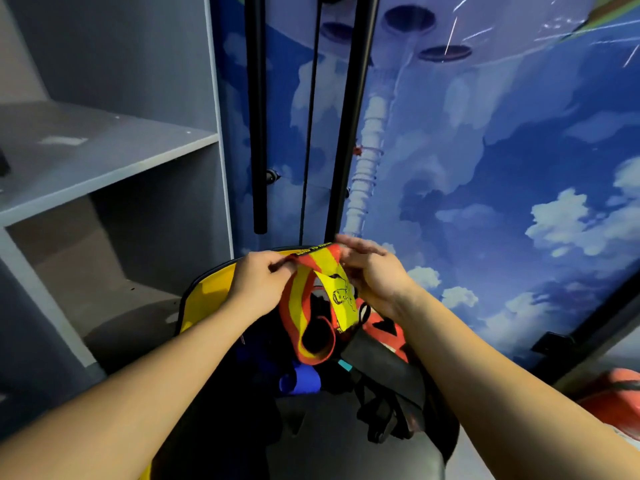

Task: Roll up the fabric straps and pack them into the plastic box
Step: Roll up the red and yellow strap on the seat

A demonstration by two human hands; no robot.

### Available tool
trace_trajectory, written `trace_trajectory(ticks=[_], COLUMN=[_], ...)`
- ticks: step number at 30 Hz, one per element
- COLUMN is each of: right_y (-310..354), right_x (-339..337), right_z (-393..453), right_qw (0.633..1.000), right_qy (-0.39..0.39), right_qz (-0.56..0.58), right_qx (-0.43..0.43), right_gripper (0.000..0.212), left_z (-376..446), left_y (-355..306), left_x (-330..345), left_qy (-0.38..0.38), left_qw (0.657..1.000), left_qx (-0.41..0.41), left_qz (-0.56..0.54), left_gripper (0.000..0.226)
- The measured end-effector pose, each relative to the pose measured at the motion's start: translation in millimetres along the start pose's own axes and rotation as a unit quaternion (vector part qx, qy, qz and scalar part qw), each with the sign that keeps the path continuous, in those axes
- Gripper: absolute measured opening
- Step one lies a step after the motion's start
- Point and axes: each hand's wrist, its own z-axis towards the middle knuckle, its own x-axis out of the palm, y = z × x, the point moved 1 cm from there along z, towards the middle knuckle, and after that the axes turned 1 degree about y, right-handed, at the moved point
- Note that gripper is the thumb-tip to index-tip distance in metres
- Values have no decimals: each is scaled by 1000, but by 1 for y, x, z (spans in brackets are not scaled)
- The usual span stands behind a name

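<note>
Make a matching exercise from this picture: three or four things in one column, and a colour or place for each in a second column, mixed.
Things:
1. strap
2. roll
3. shelf
4. box

Descriptions:
A. grey, at the left
B. blue, lying in the box
C. yellow wall, below the hands
D. orange and yellow, held by both hands

Pairs: 1-D, 2-B, 3-A, 4-C

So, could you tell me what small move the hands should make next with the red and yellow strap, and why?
Probably start rolling from the held end. The left hand and right hand both pinch the top of the red and yellow strap, but the rest hangs in a loose loop over the box, so nothing is rolled yet.
</note>
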Motion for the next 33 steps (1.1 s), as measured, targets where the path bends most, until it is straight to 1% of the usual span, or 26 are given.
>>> trace_trajectory(ticks=[2, 4, 6, 7, 9, 11, 12, 13, 15, 16, 17, 18, 19, 20, 22, 24, 27, 30, 33], right_y=[0, -5, -5, -2, 9, 25, 33, 41, 52, 53, 54, 51, 45, 39, 30, 26, 25, 27, 31], right_x=[2, 6, 13, 16, 19, 18, 17, 16, 16, 17, 22, 27, 32, 37, 46, 51, 50, 45, 41], right_z=[-4, -11, -21, -27, -32, -35, -37, -39, -47, -52, -57, -62, -65, -66, -69, -71, -69, -64, -57], right_qw=[998, 996, 997, 998, 997, 993, 989, 984, 974, 971, 971, 979, 989, 995, 980, 961, 950, 940, 962], right_qy=[-42, -59, -36, -23, -2, 11, 23, 37, 61, 70, 79, 72, 50, 13, -67, -106, -135, -168, -163], right_qz=[3, -13, 3, 25, 63, 108, 138, 170, 218, 228, 221, 185, 122, 37, -113, -179, -196, -214, -142], right_qx=[-45, -73, -67, -57, -45, -44, -42, -37, -27, -30, -39, -54, -72, -97, -146, -180, -200, -205, -169], right_gripper=[33, 21, 11, 9, 12, 21, 26, 27, 19, 20, 23, 27, 31, 32, 23, 11, 21, 26, 23], left_z=[0, 1, 1, 1, 0, -3, -4, -5, -10, -13, -17, -20, -24, -28, -33, -38, -42, -43, -38], left_y=[-14, -25, -37, -43, -52, -59, -63, -66, -76, -80, -85, -88, -91, -92, -92, -93, -94, -97, -96], left_x=[-2, -2, -3, -4, -7, -10, -11, -12, -14, -14, -14, -13, -10, -7, -2, 0, 2, -2, -8], left_qy=[-25, -64, -92, -101, -101, -93, -94, -101, -125, -131, -129, -125, -123, -123, -130, -125, -86, -51, -26], left_qw=[999, 995, 992, 989, 987, 988, 989, 990, 990, 989, 989, 989, 990, 991, 990, 991, 993, 992, 991], left_qx=[-28, -47, -54, -58, -53, -45, -32, -16, 9, 13, 10, 8, 13, 24, 30, 30, 82, 115, 132], left_qz=[-31, -53, -73, -88, -112, -118, -114, -101, -72, -69, -73, -74, -66, -54, -41, -26, -12, -24, -30], left_gripper=[27, 33, 31, 28, 19, 8, 7, 11, 19, 22, 24, 25, 26, 25, 22, 21, 21, 27, 33])
